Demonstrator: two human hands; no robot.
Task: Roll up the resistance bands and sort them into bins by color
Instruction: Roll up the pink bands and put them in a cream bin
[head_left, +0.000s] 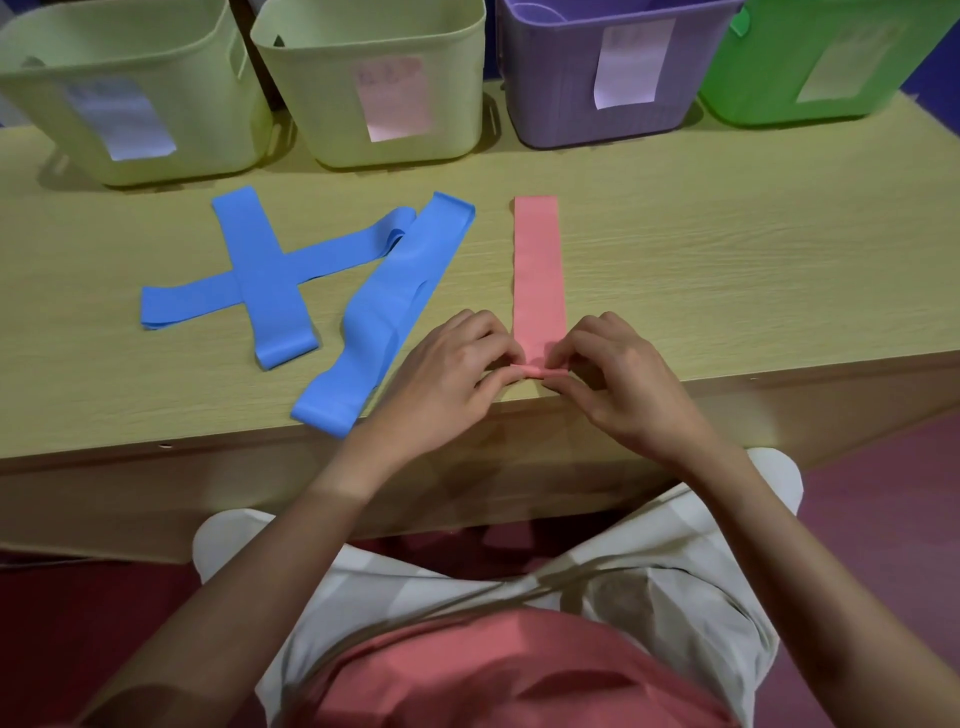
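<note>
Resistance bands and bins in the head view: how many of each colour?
Blue bands: 3
Pink band: 1
Pale green bins: 2
Purple bin: 1
Green bin: 1
Total: 8

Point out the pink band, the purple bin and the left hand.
pink band (538, 270), head view: middle of its flat, unrolled length.
purple bin (550, 88), head view: bare front wall, left of the label.
left hand (447, 369), head view: back of the hand.
</note>
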